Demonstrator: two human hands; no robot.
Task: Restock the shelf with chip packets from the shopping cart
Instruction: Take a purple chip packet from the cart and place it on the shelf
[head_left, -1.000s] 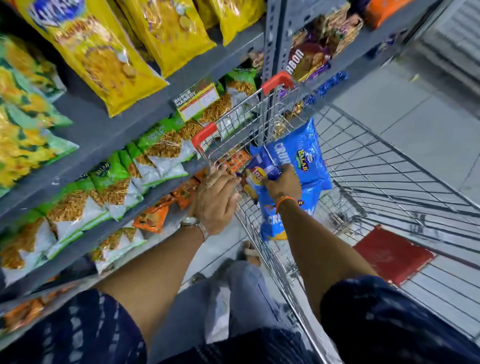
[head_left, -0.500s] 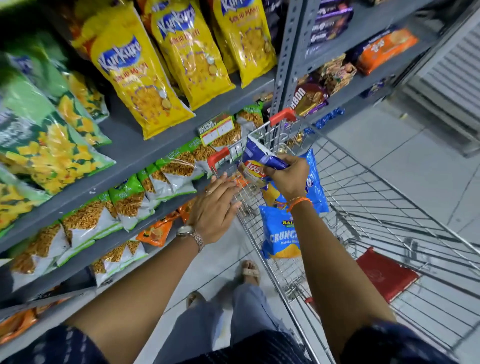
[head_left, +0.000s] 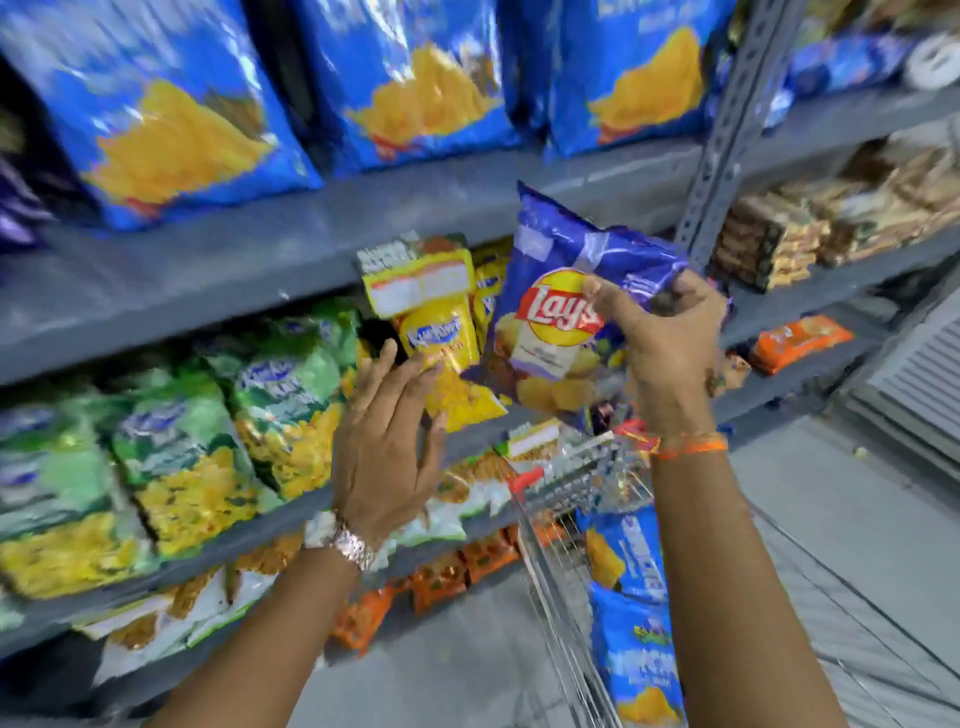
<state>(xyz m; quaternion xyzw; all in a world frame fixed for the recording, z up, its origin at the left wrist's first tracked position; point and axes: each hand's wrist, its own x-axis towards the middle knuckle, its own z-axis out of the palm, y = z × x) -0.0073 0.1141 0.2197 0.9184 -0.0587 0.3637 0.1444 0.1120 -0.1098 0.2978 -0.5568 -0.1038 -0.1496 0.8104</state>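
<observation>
My right hand (head_left: 662, 338) grips a blue Lay's chip packet (head_left: 556, 312) by its right side and holds it up in front of the grey shelf (head_left: 291, 244). My left hand (head_left: 387, 441) is raised just left of the packet, fingers apart and holding nothing. The wire shopping cart (head_left: 566, 483) stands below my right arm. Inside it lie two light-blue chip packets (head_left: 631, 618). Large blue chip bags (head_left: 156, 114) stand on the shelf above.
Yellow packets (head_left: 441, 338) and green packets (head_left: 280, 400) fill the middle shelf, with orange ones (head_left: 441, 577) lower down. A perforated steel upright (head_left: 727, 124) divides this bay from a biscuit bay (head_left: 779, 244) on the right. Grey floor tiles lie at the lower right.
My right hand has lifted the Lay's packet out of the cart up to shelf height. My left hand left the cart handle and rose beside it. The view tilted upward.
</observation>
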